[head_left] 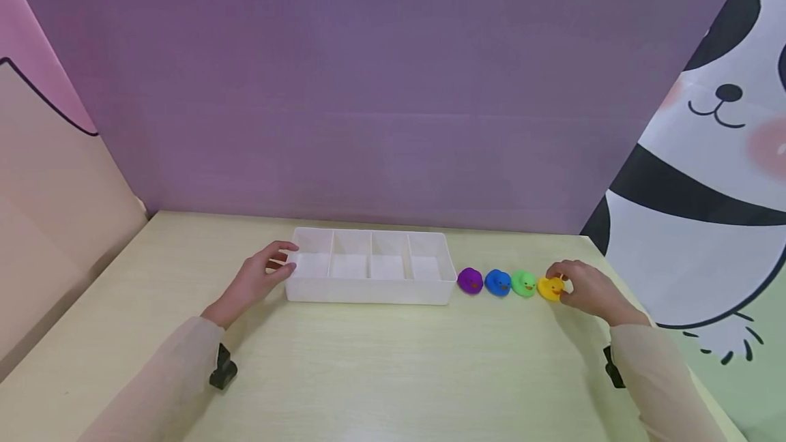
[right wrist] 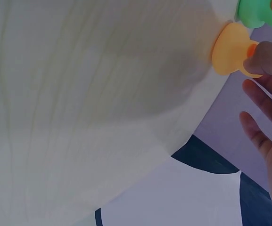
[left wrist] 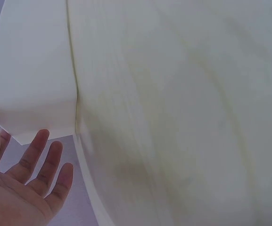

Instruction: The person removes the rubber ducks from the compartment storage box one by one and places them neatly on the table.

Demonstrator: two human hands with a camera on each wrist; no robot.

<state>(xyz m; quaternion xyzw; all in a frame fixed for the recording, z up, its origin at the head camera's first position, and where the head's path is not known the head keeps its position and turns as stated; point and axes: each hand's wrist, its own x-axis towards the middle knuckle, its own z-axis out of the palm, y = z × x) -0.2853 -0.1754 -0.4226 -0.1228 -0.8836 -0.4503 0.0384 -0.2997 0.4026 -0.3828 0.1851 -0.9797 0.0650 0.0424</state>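
Observation:
At the left end of a white box with several compartments [head_left: 371, 292], my left hand [head_left: 260, 278] has its fingers spread and its fingertips right at the end wall. The left wrist view shows these fingers [left wrist: 46, 165] loosely bent beside the box's corner. My right hand [head_left: 592, 288] pinches a yellow toy duck [head_left: 549, 288] between thumb and fingers. In the right wrist view, the thumb overlaps the duck's [right wrist: 231, 49] head. A green duck [head_left: 524, 284], a blue duck [head_left: 498, 283] and a purple duck [head_left: 470, 281] stand in a row from there toward the box.
The pale wooden table [head_left: 381, 374] bears the box and ducks. A purple cloth [head_left: 368, 87] hangs behind its far edge. On the right side is a panda-printed panel [head_left: 706, 244], close to the table's right edge.

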